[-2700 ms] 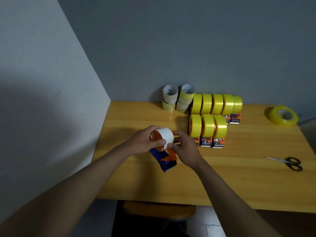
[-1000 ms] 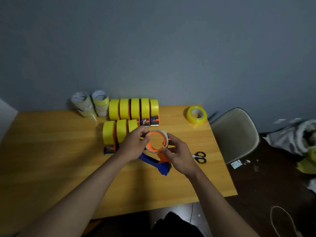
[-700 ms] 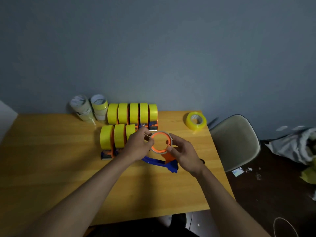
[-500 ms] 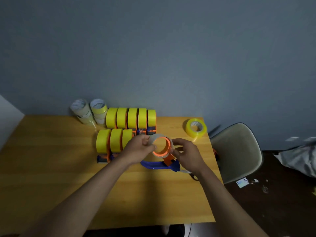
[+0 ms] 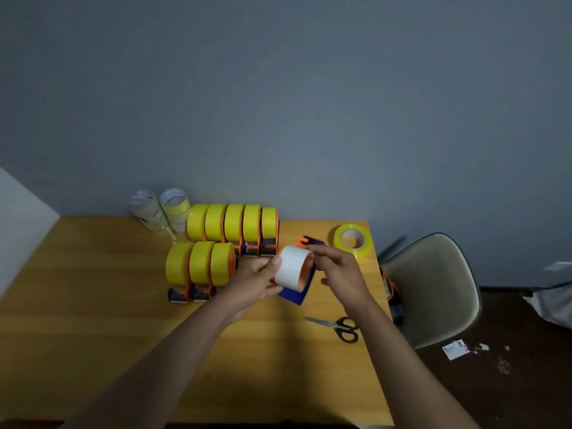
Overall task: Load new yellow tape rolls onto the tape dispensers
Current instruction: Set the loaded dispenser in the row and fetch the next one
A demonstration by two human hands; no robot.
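Hands mid-table, left hand (image 5: 253, 283) gripping white core (image 5: 291, 270), right hand (image 5: 340, 274) pinching its rim, scissors (image 5: 337, 326) near table edge (image 5: 379, 335).

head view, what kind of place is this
Probably a plain room's small packing bench: a wooden table against a bare grey wall, rows of yellow tape rolls on orange dispensers, and black-handled scissors.

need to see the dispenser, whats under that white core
Under the white core an orange hub shows at its rim, with the blue dispenser below. The left hand grips the core and covers the dispenser's left side; its blade cannot be seen.
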